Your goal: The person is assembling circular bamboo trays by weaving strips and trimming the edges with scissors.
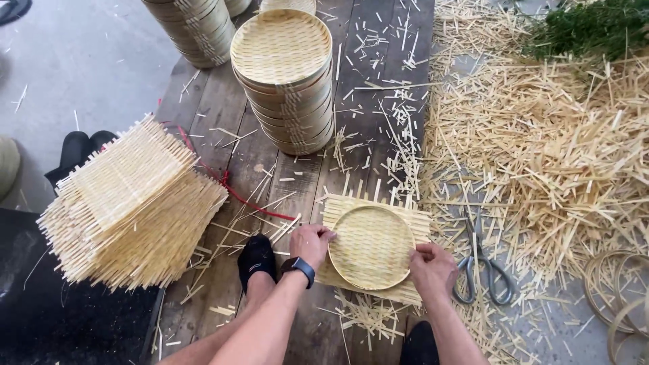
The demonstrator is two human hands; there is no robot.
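We press our left hand (311, 242) against the left rim of a round woven bamboo tray (371, 247), fingers curled onto its edge, and our right hand (432, 269) grips the lower right rim the same way, so both are clamped on it. The tray lies on a square woven bamboo mat (408, 220), low on the dark plank worktop (223, 115) between our knees. A black watch (299, 265) sits on the left wrist. Scissors (481, 267) lie just right of the mat among bamboo offcuts (541, 149). A stack of square mats (132, 206) stands at the left, and a stack of finished round trays (287, 74) stands farther up the planks. A red cord (230, 189) trails between them.
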